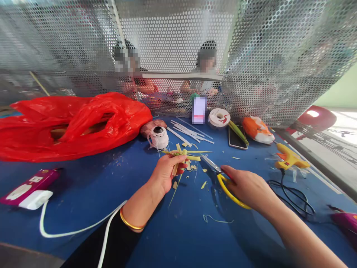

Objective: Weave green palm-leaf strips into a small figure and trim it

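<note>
Pinched in my left hand [164, 169] is a small bundle of pale yellow-green leaf strips [180, 152], its ends sticking out to several sides. My right hand [247, 184] grips a pair of scissors [230, 191] by the yellow handles. The metal blades point toward the bundle and end just right of it; whether the tips touch a strip I cannot tell. Under and beside the bundle lie cut yellowish scraps [204, 184]. A cone of white thread [158, 138] stands just beyond my left hand.
A red plastic bag [69, 126] covers the back left. White sticks [189, 131], a ribbon spool [219, 118], a lit phone [199, 110] and an orange packet [258, 130] line the back. A yellow glue gun [291, 156] with its black cord lies right; a purple power strip [30, 188] with white cable, left.
</note>
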The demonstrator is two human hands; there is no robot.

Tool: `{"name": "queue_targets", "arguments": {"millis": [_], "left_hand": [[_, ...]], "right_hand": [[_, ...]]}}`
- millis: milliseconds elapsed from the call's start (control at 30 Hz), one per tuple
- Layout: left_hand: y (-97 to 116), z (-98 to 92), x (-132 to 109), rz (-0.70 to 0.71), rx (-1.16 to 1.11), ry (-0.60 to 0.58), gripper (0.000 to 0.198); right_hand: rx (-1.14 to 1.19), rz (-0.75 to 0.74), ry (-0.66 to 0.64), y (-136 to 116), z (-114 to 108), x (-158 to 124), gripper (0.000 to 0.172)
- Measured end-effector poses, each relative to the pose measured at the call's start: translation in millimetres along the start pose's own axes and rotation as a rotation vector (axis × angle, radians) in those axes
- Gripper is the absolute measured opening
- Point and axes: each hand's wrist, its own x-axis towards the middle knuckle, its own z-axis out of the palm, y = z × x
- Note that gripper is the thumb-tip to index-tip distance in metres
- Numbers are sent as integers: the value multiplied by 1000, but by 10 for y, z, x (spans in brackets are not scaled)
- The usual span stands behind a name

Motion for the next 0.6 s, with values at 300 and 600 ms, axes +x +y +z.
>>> {"name": "queue_targets", "arguments": {"millis": [300,600], "left_hand": [[-8,2,36,99,-130,130,15],[-20,38,42,225,-319,164,22]], "right_hand": [[1165,-21,33,-104,6,14,58],[1200,-284,-90,-287,-33,-181,57]]}}
